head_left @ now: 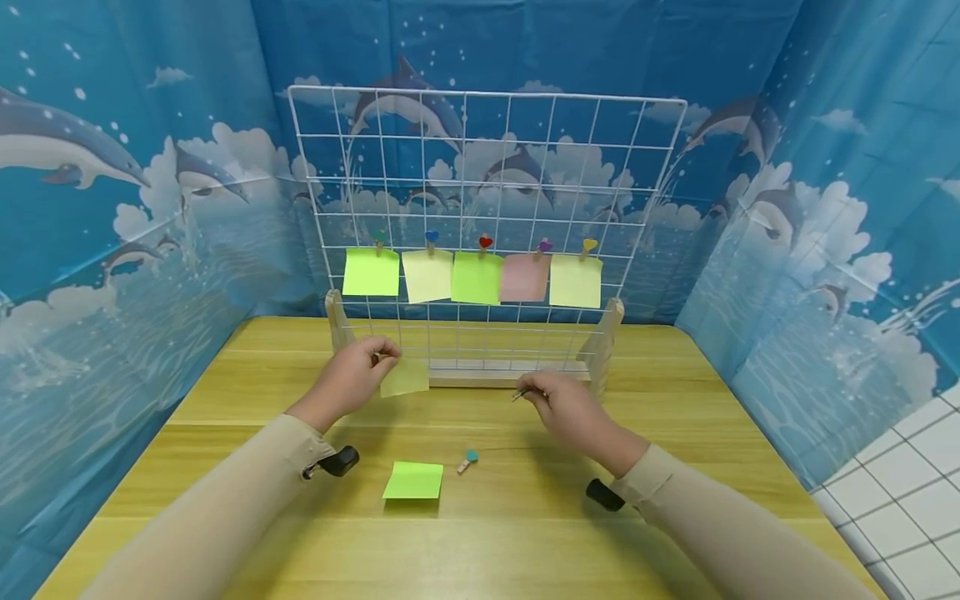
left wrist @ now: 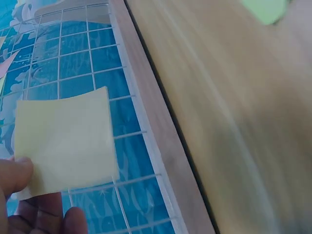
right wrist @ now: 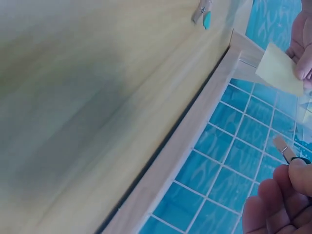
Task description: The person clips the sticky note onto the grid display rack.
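My left hand pinches a pale yellow sticky note by its edge, thumb on the near face, in front of the lower left of a white wire grid. To the right, my right hand holds a small wooden clothespin between thumb and fingertips; a dark bit shows by its thumb. Across the grid hang several sticky notes, such as a green one and a pink one, each under a clothespin with a coloured heart. On the table lie a bright green sticky note and a teal-heart clothespin.
The grid stands in a wooden base with upright side pieces on the wooden table. Behind and beside it hangs a blue dolphin curtain. White tiles show at the lower right.
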The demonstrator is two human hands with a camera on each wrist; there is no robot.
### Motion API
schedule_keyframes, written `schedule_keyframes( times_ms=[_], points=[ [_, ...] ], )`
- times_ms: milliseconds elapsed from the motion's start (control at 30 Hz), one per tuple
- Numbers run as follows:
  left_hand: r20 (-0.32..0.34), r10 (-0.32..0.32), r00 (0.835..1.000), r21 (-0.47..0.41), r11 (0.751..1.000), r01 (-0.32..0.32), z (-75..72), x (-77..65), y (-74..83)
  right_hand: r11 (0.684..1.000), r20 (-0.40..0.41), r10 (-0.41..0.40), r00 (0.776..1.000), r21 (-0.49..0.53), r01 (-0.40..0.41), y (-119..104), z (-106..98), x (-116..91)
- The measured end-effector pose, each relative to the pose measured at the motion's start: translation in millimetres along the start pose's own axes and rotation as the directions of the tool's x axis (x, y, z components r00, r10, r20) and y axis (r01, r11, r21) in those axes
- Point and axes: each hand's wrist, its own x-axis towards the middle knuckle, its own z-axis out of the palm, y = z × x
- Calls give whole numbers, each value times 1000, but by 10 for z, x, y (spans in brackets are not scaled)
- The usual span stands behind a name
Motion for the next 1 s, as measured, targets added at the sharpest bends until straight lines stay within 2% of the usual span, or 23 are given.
schedule_keyframes(
  times_ms=[167, 467, 667, 833, 1000],
  points=[
    [4, 24, 1000, 10, 1000, -24, 73, 199, 115, 998, 4, 63, 998, 27, -63, -39, -51, 117],
    [34, 9, 999, 33, 999, -10, 172, 490, 286, 998, -15, 54, 998, -18, -55, -135, -84, 327],
    [25, 15, 1000, 50, 999, -16, 226, 591, 365, 998, -27, 52, 998, -32, -53, -170, -88, 453],
    [-2, 34, 999, 44, 998, -34, 295, 649, 374, 999, -50, 29, 998, -23, -30, -175, -89, 596],
    [-15, 40, 999, 44, 998, -39, 364, 710, 370, 998, -50, 52, 997, -36, -54, -196, -68, 729]
  ],
)
